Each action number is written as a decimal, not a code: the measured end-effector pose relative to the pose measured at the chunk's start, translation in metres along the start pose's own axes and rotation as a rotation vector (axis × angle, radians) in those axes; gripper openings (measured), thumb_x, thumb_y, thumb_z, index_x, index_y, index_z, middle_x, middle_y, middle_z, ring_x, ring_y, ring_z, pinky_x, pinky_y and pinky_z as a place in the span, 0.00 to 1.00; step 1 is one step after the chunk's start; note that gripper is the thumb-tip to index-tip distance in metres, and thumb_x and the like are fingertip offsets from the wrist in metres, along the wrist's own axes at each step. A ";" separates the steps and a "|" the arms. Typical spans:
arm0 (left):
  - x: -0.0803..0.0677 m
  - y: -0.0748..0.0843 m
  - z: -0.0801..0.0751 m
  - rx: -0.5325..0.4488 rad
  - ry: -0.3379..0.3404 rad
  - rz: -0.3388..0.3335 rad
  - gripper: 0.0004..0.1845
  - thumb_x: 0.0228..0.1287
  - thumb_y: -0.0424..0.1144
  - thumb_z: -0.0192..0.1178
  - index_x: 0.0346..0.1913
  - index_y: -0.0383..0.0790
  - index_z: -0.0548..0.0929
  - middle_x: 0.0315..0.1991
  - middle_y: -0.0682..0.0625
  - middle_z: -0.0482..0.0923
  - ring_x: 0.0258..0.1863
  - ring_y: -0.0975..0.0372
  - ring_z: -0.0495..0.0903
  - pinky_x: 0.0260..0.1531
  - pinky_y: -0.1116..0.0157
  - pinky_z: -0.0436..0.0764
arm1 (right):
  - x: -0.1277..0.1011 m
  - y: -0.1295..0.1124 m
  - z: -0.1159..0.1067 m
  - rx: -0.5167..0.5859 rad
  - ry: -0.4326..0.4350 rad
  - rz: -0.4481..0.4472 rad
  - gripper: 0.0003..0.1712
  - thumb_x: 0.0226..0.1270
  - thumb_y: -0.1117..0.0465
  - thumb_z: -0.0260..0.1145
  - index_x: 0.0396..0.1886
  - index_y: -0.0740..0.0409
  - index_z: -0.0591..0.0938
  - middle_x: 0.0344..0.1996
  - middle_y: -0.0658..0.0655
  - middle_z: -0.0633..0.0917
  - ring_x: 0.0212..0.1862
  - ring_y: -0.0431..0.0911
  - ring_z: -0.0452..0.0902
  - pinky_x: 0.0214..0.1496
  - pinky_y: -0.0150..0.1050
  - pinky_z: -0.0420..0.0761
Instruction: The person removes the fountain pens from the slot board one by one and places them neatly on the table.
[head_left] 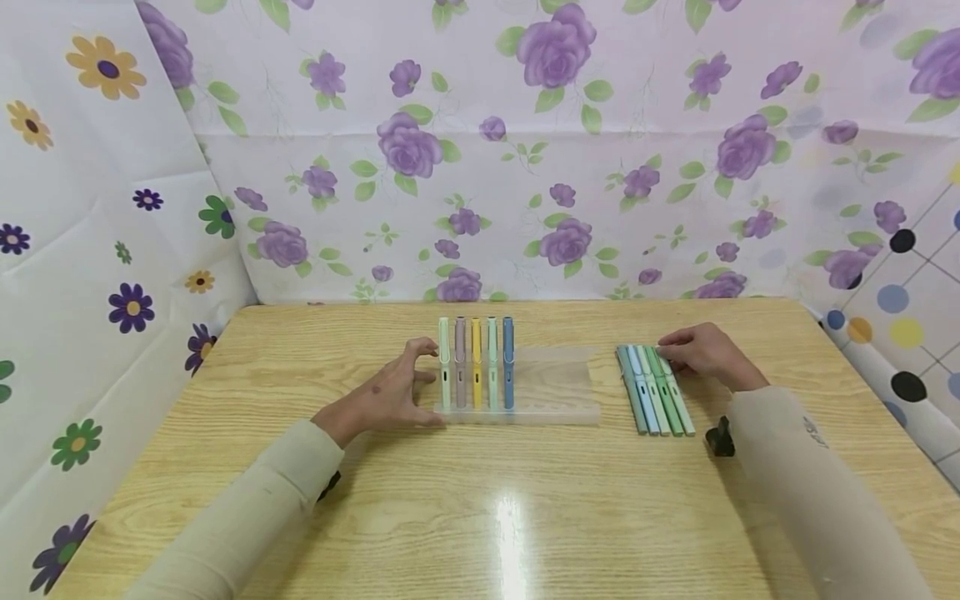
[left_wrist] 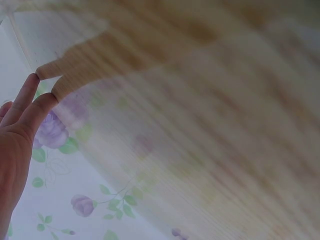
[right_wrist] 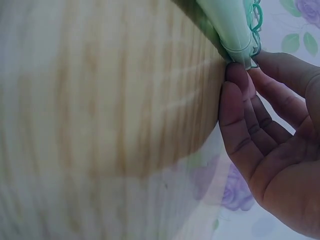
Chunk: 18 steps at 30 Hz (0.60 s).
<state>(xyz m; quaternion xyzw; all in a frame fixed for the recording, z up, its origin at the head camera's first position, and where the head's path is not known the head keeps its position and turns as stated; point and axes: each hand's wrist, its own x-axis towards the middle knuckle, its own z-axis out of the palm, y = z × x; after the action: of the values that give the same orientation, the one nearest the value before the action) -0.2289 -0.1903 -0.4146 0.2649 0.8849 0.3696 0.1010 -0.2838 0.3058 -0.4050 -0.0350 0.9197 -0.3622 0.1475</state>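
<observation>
A clear pen stand (head_left: 558, 392) holds several upright-leaning pens, pale green, mauve, yellow (head_left: 477, 367), mint and blue (head_left: 508, 367), in its left half. My left hand (head_left: 386, 392) grips the stand's left end, thumb at the front lip and index finger near the back corner. In the left wrist view, two of its fingers (left_wrist: 31, 102) reach to the tabletop. To the right, my right hand (head_left: 705, 354) pinches the far end of the rightmost pale green pen (right_wrist: 232, 32) in a row of pens lying side by side. Its other fingers curl below, by the table edge.
The remaining pens in that row, grey-green (head_left: 632, 396), light blue, light green and green, lie close together right of the stand. All stand on a wooden table (head_left: 420, 508). A flowered cloth wall (head_left: 487, 192) rises behind, with patterned cloths at both sides.
</observation>
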 end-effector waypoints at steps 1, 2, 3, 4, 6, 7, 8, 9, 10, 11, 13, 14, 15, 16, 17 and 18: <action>0.000 0.000 0.000 0.000 0.001 0.000 0.54 0.50 0.42 0.80 0.69 0.48 0.48 0.73 0.37 0.54 0.64 0.44 0.74 0.63 0.42 0.69 | 0.000 -0.001 0.000 -0.001 -0.001 0.000 0.26 0.76 0.57 0.60 0.62 0.75 0.75 0.43 0.64 0.86 0.39 0.47 0.83 0.41 0.42 0.84; 0.000 0.000 0.000 0.000 0.001 -0.001 0.55 0.50 0.42 0.80 0.69 0.48 0.48 0.73 0.37 0.54 0.63 0.44 0.74 0.64 0.42 0.69 | 0.000 -0.001 0.000 -0.002 -0.002 0.002 0.26 0.76 0.57 0.60 0.62 0.75 0.75 0.43 0.65 0.86 0.39 0.47 0.83 0.41 0.41 0.84; 0.000 0.001 0.000 0.000 0.002 -0.001 0.55 0.50 0.42 0.80 0.69 0.48 0.48 0.73 0.37 0.54 0.63 0.44 0.74 0.63 0.42 0.69 | 0.000 -0.002 0.000 -0.001 -0.003 0.004 0.26 0.76 0.57 0.60 0.62 0.75 0.75 0.44 0.65 0.86 0.39 0.47 0.83 0.41 0.41 0.84; 0.000 0.001 0.000 0.001 0.002 -0.002 0.55 0.50 0.42 0.80 0.69 0.48 0.48 0.73 0.37 0.54 0.63 0.44 0.74 0.64 0.42 0.68 | -0.001 -0.002 0.000 0.001 -0.005 0.006 0.26 0.76 0.57 0.60 0.62 0.75 0.75 0.44 0.65 0.86 0.39 0.47 0.84 0.41 0.41 0.84; 0.000 0.001 0.000 0.005 0.002 -0.001 0.55 0.50 0.43 0.80 0.69 0.48 0.48 0.73 0.37 0.54 0.63 0.44 0.74 0.64 0.42 0.68 | -0.001 -0.002 -0.001 0.005 -0.007 0.011 0.26 0.76 0.57 0.60 0.62 0.75 0.75 0.45 0.66 0.86 0.39 0.47 0.84 0.41 0.41 0.85; 0.000 0.001 0.000 0.007 0.002 0.000 0.55 0.50 0.43 0.80 0.69 0.48 0.48 0.73 0.37 0.54 0.63 0.44 0.74 0.64 0.42 0.68 | -0.001 -0.002 -0.002 0.004 -0.007 0.009 0.27 0.77 0.57 0.60 0.62 0.75 0.75 0.44 0.66 0.86 0.40 0.47 0.85 0.41 0.42 0.85; 0.000 0.001 0.000 0.008 0.002 0.001 0.55 0.50 0.43 0.80 0.69 0.48 0.48 0.73 0.37 0.54 0.63 0.44 0.74 0.64 0.41 0.68 | -0.002 -0.002 -0.003 0.000 -0.005 0.006 0.27 0.77 0.57 0.60 0.63 0.75 0.74 0.44 0.66 0.86 0.40 0.48 0.85 0.42 0.42 0.85; 0.000 0.001 0.000 0.009 0.001 0.002 0.55 0.50 0.43 0.80 0.69 0.48 0.48 0.73 0.37 0.54 0.64 0.44 0.74 0.63 0.41 0.68 | -0.002 -0.001 -0.005 -0.007 -0.003 0.002 0.27 0.77 0.57 0.59 0.63 0.75 0.74 0.44 0.66 0.86 0.40 0.48 0.85 0.42 0.42 0.85; 0.000 0.001 0.000 0.011 0.000 0.002 0.55 0.50 0.43 0.80 0.69 0.48 0.48 0.73 0.37 0.54 0.64 0.45 0.74 0.63 0.41 0.69 | -0.002 -0.002 -0.006 -0.010 -0.001 -0.002 0.27 0.77 0.57 0.59 0.63 0.76 0.74 0.44 0.66 0.86 0.40 0.49 0.85 0.42 0.43 0.85; 0.000 0.001 0.000 0.011 0.000 0.002 0.54 0.50 0.44 0.80 0.69 0.48 0.48 0.73 0.37 0.54 0.64 0.45 0.74 0.63 0.42 0.69 | -0.003 -0.002 -0.008 -0.005 -0.001 -0.004 0.27 0.78 0.57 0.58 0.64 0.76 0.73 0.45 0.68 0.86 0.41 0.50 0.85 0.43 0.44 0.85; 0.000 0.001 0.000 0.011 0.000 0.000 0.54 0.50 0.43 0.80 0.69 0.48 0.47 0.73 0.37 0.54 0.64 0.45 0.74 0.63 0.42 0.69 | -0.005 -0.005 -0.011 0.001 0.000 -0.012 0.27 0.78 0.58 0.57 0.65 0.76 0.72 0.47 0.70 0.84 0.43 0.53 0.84 0.44 0.46 0.85; 0.000 0.001 0.000 0.011 0.000 -0.001 0.55 0.50 0.43 0.80 0.69 0.48 0.47 0.73 0.37 0.54 0.64 0.45 0.74 0.63 0.42 0.69 | -0.006 -0.007 -0.012 0.008 0.000 -0.013 0.27 0.78 0.59 0.57 0.65 0.77 0.71 0.48 0.72 0.83 0.44 0.54 0.84 0.45 0.46 0.85; 0.000 0.001 0.000 0.010 0.001 -0.003 0.55 0.50 0.43 0.80 0.69 0.48 0.47 0.73 0.37 0.54 0.64 0.44 0.74 0.63 0.42 0.70 | -0.007 -0.009 -0.013 0.015 -0.001 -0.015 0.27 0.78 0.59 0.57 0.65 0.77 0.71 0.50 0.73 0.82 0.44 0.55 0.84 0.45 0.47 0.85; 0.000 0.001 0.000 0.011 0.001 -0.004 0.55 0.50 0.43 0.80 0.69 0.48 0.47 0.73 0.37 0.54 0.63 0.44 0.74 0.63 0.42 0.70 | -0.007 -0.012 -0.014 0.025 0.000 -0.018 0.27 0.78 0.60 0.57 0.66 0.77 0.70 0.51 0.75 0.81 0.46 0.57 0.84 0.46 0.47 0.85; 0.000 0.001 0.000 0.009 0.001 -0.004 0.55 0.50 0.43 0.80 0.69 0.48 0.47 0.73 0.37 0.54 0.63 0.44 0.74 0.63 0.42 0.70 | -0.007 -0.014 -0.015 0.032 0.003 -0.020 0.26 0.78 0.60 0.57 0.66 0.77 0.70 0.52 0.75 0.80 0.47 0.58 0.83 0.47 0.48 0.85; 0.000 0.000 0.000 0.008 0.001 -0.005 0.55 0.50 0.43 0.80 0.69 0.48 0.47 0.73 0.37 0.54 0.63 0.44 0.74 0.63 0.42 0.70 | -0.007 -0.016 -0.015 0.031 0.010 -0.024 0.26 0.78 0.60 0.57 0.66 0.76 0.70 0.52 0.75 0.80 0.47 0.58 0.83 0.48 0.48 0.85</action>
<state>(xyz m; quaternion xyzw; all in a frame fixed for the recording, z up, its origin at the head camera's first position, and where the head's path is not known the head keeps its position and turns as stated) -0.2284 -0.1901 -0.4145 0.2629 0.8872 0.3658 0.1002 -0.2823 0.3049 -0.3820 -0.0418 0.9142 -0.3783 0.1392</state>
